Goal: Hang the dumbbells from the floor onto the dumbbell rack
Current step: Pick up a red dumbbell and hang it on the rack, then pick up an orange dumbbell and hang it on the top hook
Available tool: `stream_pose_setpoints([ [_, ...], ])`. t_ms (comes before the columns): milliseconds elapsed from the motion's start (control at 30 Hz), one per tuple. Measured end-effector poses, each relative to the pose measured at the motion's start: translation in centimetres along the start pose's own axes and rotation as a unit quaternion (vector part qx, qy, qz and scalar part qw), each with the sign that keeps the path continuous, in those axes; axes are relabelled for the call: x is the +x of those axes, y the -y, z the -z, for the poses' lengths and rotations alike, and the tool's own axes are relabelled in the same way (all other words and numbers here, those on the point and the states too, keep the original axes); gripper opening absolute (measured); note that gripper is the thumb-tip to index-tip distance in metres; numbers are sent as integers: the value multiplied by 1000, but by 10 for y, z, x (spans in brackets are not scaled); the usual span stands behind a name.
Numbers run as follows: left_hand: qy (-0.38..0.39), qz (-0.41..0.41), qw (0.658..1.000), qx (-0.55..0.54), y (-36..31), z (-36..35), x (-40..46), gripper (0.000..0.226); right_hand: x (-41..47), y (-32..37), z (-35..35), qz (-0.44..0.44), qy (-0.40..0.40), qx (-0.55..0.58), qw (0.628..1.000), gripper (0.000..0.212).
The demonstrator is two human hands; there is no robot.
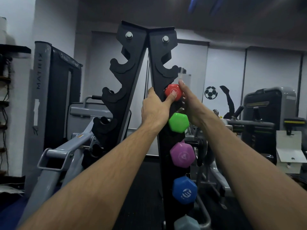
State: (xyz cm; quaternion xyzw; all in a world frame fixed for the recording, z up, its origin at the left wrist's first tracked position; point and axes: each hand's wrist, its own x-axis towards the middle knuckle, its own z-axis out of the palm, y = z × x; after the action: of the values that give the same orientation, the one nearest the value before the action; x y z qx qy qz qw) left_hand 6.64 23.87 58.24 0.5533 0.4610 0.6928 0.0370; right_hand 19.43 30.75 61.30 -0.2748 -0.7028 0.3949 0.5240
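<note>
Presently: red dumbbell [173, 92] on dumbbell rack [159, 77], right side; left hand [155, 110] and right hand [191, 105] both pinching it.

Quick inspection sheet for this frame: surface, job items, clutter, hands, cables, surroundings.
Surface: dark floor below the rack, no loose dumbbells in view.
Job's things: black dumbbell rack; on its right upright, top to bottom, red dumbbell, green dumbbell, purple dumbbell, blue dumbbell, grey dumbbell. Hooks above the red one and on the left upright are empty.
Clutter: nothing seen.
Grippers: left hand wraps the upright, thumb on the red end; right hand reaches behind the red dumbbell, fingers mostly hidden.
Cables: dangling wires at far left.
Surroundings: grey gym machines, football wall sticker.
</note>
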Motion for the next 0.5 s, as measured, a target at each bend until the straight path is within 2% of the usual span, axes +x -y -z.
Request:
stream_pose_setpoints([
  [133, 25, -3, 1000, -15, 5, 15, -8, 63, -22, 6, 3, 53, -27, -65, 996, 79],
  [300, 35, -21, 998, 45, 40, 41, -55, 51, -86, -7, 13, 156, -149, -147, 965, 55],
  [400, 39, -15, 997, 68, 84, 56, -102, 40, -138, -54, 12, 251, -231, -212, 916, 42],
  [500, 66, 20, 996, 57, 136, 68, -154, 31, -205, -111, -9, 313, -214, -250, 891, 28],
])
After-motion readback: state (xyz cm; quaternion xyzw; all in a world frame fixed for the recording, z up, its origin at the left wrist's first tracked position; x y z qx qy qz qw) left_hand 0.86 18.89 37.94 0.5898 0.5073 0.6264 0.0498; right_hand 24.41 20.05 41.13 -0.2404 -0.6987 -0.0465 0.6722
